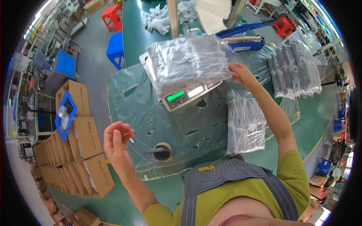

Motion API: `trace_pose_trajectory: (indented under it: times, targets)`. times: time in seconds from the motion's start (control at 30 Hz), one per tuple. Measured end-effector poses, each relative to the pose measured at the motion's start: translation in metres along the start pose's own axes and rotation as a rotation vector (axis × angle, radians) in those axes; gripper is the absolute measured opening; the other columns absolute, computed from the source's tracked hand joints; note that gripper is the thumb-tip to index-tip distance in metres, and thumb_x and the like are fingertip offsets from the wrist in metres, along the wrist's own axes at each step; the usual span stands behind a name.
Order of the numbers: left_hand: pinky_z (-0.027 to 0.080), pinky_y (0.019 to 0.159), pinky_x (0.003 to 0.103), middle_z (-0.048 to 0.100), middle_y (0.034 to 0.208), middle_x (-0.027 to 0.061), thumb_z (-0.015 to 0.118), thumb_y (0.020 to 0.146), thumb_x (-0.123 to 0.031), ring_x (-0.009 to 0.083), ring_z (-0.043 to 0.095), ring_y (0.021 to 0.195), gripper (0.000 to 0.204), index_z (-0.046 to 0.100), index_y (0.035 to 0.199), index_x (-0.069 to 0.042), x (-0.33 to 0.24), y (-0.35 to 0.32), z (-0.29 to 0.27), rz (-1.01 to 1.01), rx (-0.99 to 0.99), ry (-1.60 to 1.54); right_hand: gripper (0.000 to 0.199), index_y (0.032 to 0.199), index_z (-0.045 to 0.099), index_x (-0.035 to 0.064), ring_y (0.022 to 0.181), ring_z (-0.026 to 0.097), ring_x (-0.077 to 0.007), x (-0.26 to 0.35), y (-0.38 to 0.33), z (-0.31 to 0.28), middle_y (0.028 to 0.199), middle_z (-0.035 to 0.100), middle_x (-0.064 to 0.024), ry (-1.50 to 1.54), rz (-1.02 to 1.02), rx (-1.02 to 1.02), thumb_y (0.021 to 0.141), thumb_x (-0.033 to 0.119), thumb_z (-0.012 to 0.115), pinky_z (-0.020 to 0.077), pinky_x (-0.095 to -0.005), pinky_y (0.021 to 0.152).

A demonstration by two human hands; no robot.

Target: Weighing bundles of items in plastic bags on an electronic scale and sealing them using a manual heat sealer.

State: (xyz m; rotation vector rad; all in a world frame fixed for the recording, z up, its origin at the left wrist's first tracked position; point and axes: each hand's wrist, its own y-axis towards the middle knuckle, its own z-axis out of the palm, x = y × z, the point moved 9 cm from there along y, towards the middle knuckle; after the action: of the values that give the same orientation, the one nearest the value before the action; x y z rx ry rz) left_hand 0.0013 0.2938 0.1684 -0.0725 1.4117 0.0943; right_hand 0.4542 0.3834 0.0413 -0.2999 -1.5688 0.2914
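Note:
A clear plastic bag packed with grey-white wrapped pieces (188, 60) lies on a digital scale (194, 95) with a lit green display. My right hand (243, 76) pinches the bag's right edge between thumb and fingers. My left hand (117, 145) is raised above the left side of the bench, its fingers loosely curled and apart. By its fingertips shows a small white bit, too small to name. A second filled bag (246, 124) lies on the bench below my right forearm. Another filled bag (296, 69) rests farther right.
A blue long-armed stapler (245, 46) sits behind the scale. A roll of tape (162, 151) stands near the bench's front edge. Clear plastic sheeting (181, 139) covers the bench. Divided cardboard boxes (92, 137), a blue stool (115, 49) and a red stool (112, 18) are at the left.

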Motion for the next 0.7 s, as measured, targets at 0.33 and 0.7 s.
trace_pose_trajectory:
  times: [0.33, 0.7]
  targets:
    - [0.042, 0.084, 0.028, 0.056, 0.106, 0.0085, 0.047, 0.092, -0.022, 0.0163, 0.053, 0.098, 0.031, 0.053, 0.112, 0.001, -0.052, 0.075, 0.249, 0.447, 0.090, 0.402, 0.029, 0.074, 0.060, 0.0036, 0.055, 0.041, -0.0040, 0.285, -0.131, 0.035, 0.062, 0.050, 0.0026, -0.164, -1.034, 0.123, 0.087, 0.029, 0.054, 0.0316, -0.0216, 0.047]
    - [0.046, 0.086, 0.034, 0.057, 0.112, 0.0125, 0.048, 0.088, -0.049, 0.0225, 0.057, 0.100, 0.057, 0.046, 0.123, -0.004, 0.097, 0.078, 0.473, -0.446, 0.686, -0.546, 0.028, 0.073, 0.056, 0.0035, 0.044, 0.028, 0.0000, 0.264, -0.132, -0.099, 0.058, 0.044, 0.0042, -0.111, -0.802, 0.300, 0.088, 0.026, 0.052, 0.0211, -0.0180, 0.042]
